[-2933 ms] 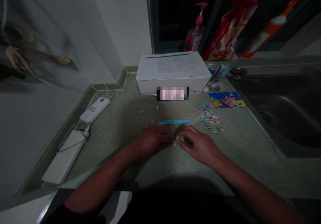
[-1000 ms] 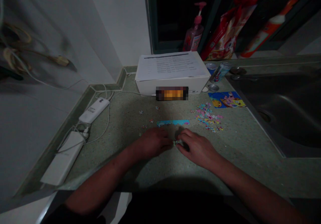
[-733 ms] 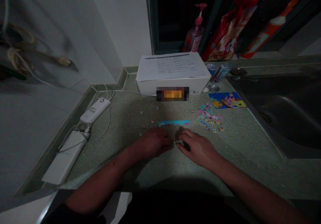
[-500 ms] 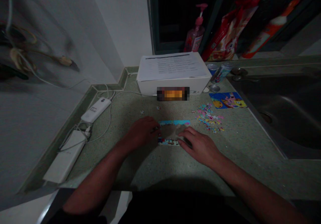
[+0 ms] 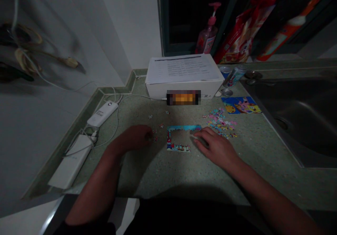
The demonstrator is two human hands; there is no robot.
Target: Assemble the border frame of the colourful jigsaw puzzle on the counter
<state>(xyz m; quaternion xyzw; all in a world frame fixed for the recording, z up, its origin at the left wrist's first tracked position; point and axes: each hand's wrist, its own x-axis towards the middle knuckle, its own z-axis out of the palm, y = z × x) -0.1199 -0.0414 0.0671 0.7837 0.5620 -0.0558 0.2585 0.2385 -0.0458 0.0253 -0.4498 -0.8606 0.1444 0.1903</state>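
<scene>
Partly built jigsaw border flat on speckled green countertop, centre hollow, hands on either side.

Right hand spread low and open, fingers at the border's right end, nothing visibly held. Left hand curled, fingertips down by loose jigsaw pieces left of the border; whether a piece is pinched there is hidden, cannot tell. Main pile of pieces just right of the border, below a small cartoon picture card. Risks: unjoined sections could shift under a pressing palm; a careless wrist sweep could scatter the pile toward the steel sink; dim light and hand shadow could hide small pieces.
</scene>
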